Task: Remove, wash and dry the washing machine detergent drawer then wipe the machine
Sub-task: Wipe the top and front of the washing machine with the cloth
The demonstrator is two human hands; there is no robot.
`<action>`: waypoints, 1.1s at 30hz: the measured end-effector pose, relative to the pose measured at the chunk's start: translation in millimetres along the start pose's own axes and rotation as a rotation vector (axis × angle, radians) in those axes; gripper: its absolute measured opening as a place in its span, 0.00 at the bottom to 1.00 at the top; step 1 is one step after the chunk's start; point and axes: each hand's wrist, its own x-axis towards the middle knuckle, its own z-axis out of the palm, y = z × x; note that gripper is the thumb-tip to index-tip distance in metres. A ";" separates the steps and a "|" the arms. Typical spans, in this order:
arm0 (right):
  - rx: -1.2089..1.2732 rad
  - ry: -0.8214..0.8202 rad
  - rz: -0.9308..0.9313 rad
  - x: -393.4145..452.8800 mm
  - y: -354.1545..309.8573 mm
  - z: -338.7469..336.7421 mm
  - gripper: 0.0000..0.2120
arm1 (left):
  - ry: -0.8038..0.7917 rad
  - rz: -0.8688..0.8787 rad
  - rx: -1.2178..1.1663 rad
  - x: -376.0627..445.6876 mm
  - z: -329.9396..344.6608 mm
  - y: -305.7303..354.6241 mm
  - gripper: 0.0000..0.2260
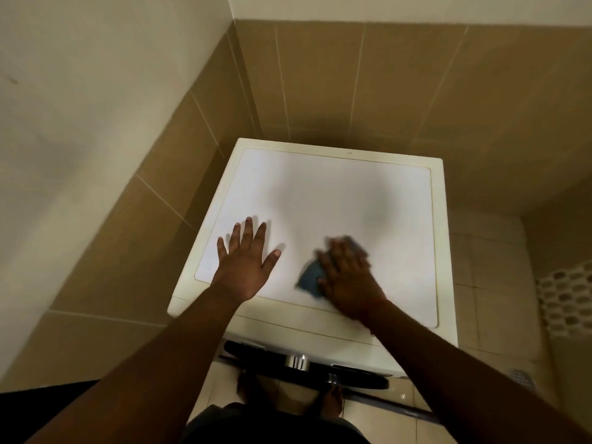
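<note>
Closest to the camera, two bare feet [330,400] stand on the pale floor tiles [499,283], right in front of the washing machine [336,193]. Just above the feet is the dark round door [307,363] on the machine's front, with a shiny metal part in its middle.

Next comes the flat white top of the machine. The left hand [245,262] lies flat near the front left corner of the top, with its fingers spread wide and straight. It holds nothing.

The right hand [347,280] is near the front edge, about the middle of the top. It presses down on a blue cloth [310,277]. The hand looks blurry, so I cannot tell how its fingers lie. Bits of the cloth stick out on the left side of the hand and past the fingertips.

The far half of the top is bare and white. Behind the machine's back edge are brown wall tiles [352,81].
</note>
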 end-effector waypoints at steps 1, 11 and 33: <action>-0.046 0.015 -0.143 -2.0 5.8 -0.6 0.28 | -0.001 -0.005 -0.001 1.0 -0.7 1.9 0.37; -0.014 0.034 -0.152 -9.1 -20.0 1.8 0.28 | 0.004 -0.025 -0.016 7.2 2.6 -29.4 0.35; 0.078 -0.031 -0.134 114.5 -238.1 11.1 0.28 | 0.032 0.026 -0.154 69.9 1.2 -182.4 0.30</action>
